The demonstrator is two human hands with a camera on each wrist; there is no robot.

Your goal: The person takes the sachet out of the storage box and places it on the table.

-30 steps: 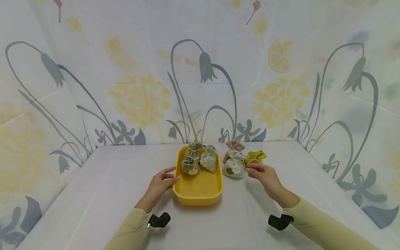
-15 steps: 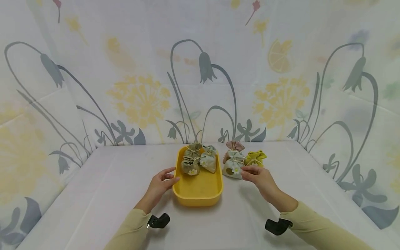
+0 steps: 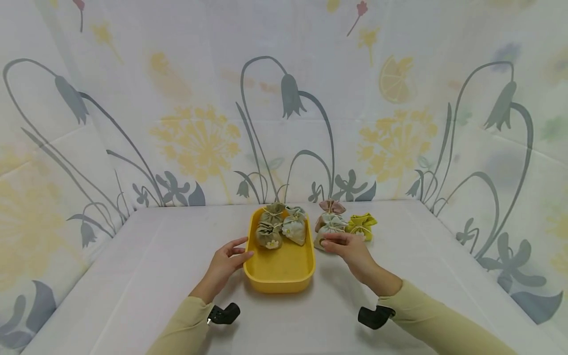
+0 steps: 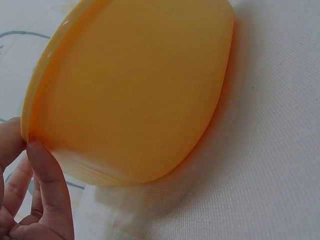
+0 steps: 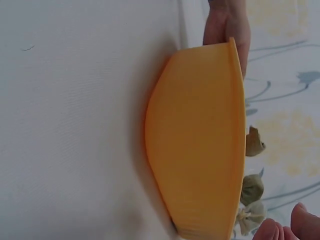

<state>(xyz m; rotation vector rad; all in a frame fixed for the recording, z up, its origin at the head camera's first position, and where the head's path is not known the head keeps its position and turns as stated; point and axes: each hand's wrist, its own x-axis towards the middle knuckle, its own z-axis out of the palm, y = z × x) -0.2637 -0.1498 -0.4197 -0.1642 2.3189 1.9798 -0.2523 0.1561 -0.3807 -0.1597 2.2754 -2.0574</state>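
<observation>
A yellow plastic tub [image 3: 279, 287] stands on the table with two olive-brown drawstring pouches [image 3: 269, 236] and a pale grey drawstring pouch [image 3: 295, 229] at its far end. My left hand [image 3: 223, 266] pinches the tub's left rim between thumb and finger, as the left wrist view shows. Right of the tub, a whitish pouch [image 3: 331, 224] is partly covered by my right hand [image 3: 355, 254], whose fingertips overlap its front. A gap shows between that hand's thumb [image 5: 303, 220] and fingers in the right wrist view. Behind sits a pink pouch [image 3: 332, 207]; a yellow-green pouch [image 3: 360, 226] is at the right.
White cloth covers the table [image 3: 168, 236]. A floral-printed curtain [image 3: 199, 98] hangs along the back and sides. Black cameras sit at both wrists, the left camera [image 3: 224, 313] beside the tub's near corner and the right camera [image 3: 375, 317] low over the table.
My right hand has moved left, from beside the yellow-green pouch to in front of the whitish one. The left hand keeps its hold on the tub, and the pouches stay in place.
</observation>
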